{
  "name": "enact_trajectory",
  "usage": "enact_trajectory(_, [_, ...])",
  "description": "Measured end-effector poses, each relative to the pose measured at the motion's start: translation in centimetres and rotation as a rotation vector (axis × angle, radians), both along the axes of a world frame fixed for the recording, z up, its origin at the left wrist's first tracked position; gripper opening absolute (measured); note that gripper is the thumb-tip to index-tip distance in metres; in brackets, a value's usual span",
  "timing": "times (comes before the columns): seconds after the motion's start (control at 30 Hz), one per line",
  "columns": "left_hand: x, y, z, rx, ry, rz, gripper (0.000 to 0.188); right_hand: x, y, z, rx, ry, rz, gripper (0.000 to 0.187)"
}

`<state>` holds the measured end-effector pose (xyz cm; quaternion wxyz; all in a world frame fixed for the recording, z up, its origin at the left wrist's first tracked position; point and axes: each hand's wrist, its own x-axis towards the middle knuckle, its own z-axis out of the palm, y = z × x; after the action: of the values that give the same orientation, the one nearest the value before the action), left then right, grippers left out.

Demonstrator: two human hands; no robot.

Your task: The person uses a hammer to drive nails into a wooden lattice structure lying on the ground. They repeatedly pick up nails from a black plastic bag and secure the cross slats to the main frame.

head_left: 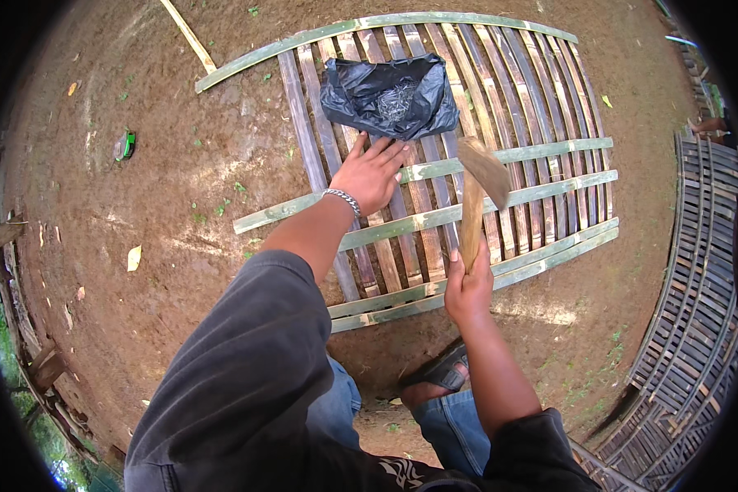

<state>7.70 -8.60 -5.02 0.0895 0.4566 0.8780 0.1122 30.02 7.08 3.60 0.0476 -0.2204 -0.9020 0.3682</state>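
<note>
My right hand is closed round the wooden handle of a hatchet, whose wide metal head is uppermost, over the bamboo lattice. My left hand wears a chain bracelet and lies with fingers spread on the slats. Its fingertips are close to the near edge of a black plastic bag; whether they touch it I cannot tell. The bag sits crumpled and gaping on the lattice, with a heap of thin grey nails inside. Long split slats run under several greenish cross strips.
A green and black tape measure lies on the bare soil to the left. One thin bamboo strip rests at the upper left. At the right is another dark slatted panel, with part of another person beyond. My sandalled foot is near the lattice's front edge.
</note>
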Motion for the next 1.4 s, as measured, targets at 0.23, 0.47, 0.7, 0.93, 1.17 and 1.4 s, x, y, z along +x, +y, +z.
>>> enact_trajectory(0.23, [-0.1,0.9,0.7,-0.033,-0.03,0.001,0.055,0.4,2.0,-1.2,-0.118,-0.53,-0.052,0.053])
enact_trajectory(0.47, [0.0,1.3,1.0,-0.128,-0.049,0.008,0.057,6.5,9.8,-1.5,-0.217,-0.501,-0.275,0.054])
enact_trajectory(0.7, [0.0,1.7,0.4,-0.166,-0.02,0.01,0.064,7.7,14.3,0.1,-0.554,-0.241,-0.511,0.047])
enact_trajectory(0.93, [-0.4,1.8,0.4,-0.149,-0.023,0.003,0.064,9.9,14.4,7.5,-0.771,-0.311,-0.627,0.043])
enact_trajectory(1.17, [-0.5,2.3,0.8,-0.247,-0.077,-0.005,0.065,9.1,17.7,9.4,-0.642,-0.283,-0.541,0.043])
enact_trajectory(1.4, [-0.4,2.1,0.7,-0.157,-0.076,-0.003,0.063,5.2,16.5,8.8,-0.697,-0.155,-0.608,0.041])
